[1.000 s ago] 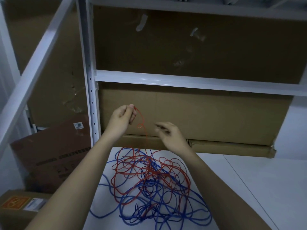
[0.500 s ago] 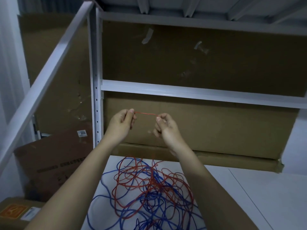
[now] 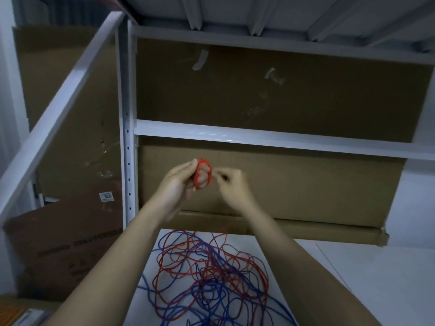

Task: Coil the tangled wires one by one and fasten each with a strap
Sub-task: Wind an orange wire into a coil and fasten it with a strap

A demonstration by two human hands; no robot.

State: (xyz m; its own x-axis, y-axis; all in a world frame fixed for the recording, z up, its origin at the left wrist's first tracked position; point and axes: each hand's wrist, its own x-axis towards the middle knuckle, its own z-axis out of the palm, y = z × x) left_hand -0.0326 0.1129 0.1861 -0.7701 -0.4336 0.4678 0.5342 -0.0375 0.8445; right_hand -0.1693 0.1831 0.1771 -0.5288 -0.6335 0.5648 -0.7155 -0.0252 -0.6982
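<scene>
A tangle of red and blue wires lies on the white table below my arms. Raised in front of the shelf, my left hand holds a small red wire loop wound around its curled fingers. My right hand is just right of the loop, thumb and fingertips pinched together near the red wire; it is blurred, so the strand between its fingers is hard to make out. No strap is visible.
A white metal shelf frame with a crossbar stands behind my hands, backed by large cardboard sheets. Cardboard boxes lean at the left. The table extends to the right.
The red wire end, stretched straight between both hands half a second ago, is now wound into a small loop around my left fingers. The view has tilted upward.
</scene>
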